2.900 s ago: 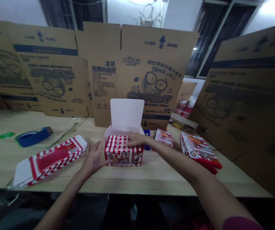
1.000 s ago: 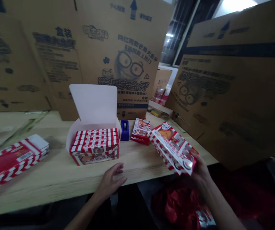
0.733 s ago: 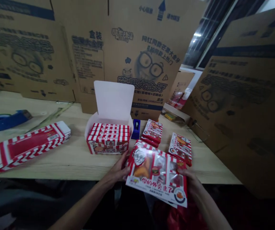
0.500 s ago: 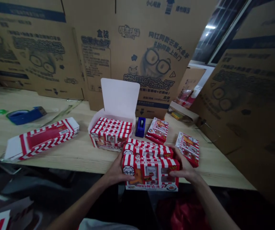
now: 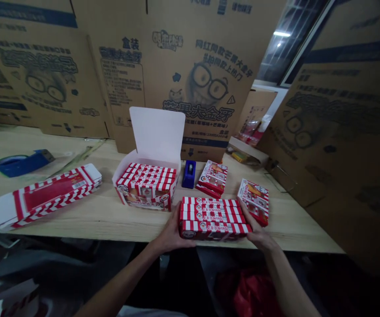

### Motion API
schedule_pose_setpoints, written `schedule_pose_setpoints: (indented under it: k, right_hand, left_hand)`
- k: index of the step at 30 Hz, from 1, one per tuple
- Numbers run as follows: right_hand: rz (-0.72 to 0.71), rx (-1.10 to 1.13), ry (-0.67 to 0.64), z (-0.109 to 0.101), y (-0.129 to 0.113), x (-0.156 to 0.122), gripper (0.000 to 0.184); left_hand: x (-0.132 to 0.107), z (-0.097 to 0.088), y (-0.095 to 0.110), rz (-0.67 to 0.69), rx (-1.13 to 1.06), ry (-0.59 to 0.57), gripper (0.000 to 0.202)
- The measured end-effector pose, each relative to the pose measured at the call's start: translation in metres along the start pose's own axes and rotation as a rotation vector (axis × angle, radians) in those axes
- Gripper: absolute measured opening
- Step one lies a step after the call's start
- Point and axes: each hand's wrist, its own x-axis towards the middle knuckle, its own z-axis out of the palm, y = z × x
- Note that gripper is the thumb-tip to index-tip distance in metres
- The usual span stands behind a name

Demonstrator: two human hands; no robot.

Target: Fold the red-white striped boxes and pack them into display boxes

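Observation:
Between my two hands is a row of several red-and-white striped small boxes (image 5: 214, 216), pressed together at the table's front edge. My left hand (image 5: 173, 231) grips the left end, its thumb along the lower front. At the right end my right hand (image 5: 255, 229) closes on the row, fingers reaching back along the side. To the left stands a white display box (image 5: 137, 156) with its lid raised, holding several of the same striped boxes (image 5: 148, 178). Right of my right hand lies another small box (image 5: 254, 200), and farther back a short stack of small boxes (image 5: 212, 177).
A small blue tape dispenser (image 5: 189, 174) stands behind the row. Flattened striped cartons (image 5: 46, 193) lie at left, with a larger blue tape dispenser (image 5: 24, 163) behind them. Tall printed cardboard cartons (image 5: 176, 66) wall off the back, and another carton (image 5: 335, 132) stands at right.
Both hands have lowered the row of boxes and tipped it, so the striped tops now show more than the front. The gap between the row and the display box has widened. The view has shifted slightly.

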Motion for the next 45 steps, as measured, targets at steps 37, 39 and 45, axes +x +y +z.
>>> schedule_pose_setpoints:
  k: [37, 39, 45]
  right_hand:
    - [-0.066, 0.125, 0.443, 0.015, 0.033, 0.044, 0.086]
    - [-0.166, -0.025, 0.392, 0.01, 0.019, 0.036, 0.086]
    - [-0.362, -1.016, -0.226, 0.012, -0.056, 0.023, 0.111]
  left_hand:
    - [0.012, 0.009, -0.002, -0.01, 0.156, 0.122, 0.118]
    - [0.013, 0.007, 0.0, -0.015, 0.156, 0.109, 0.118]
    - [0.013, 0.008, 0.0, -0.018, 0.135, 0.101, 0.116]
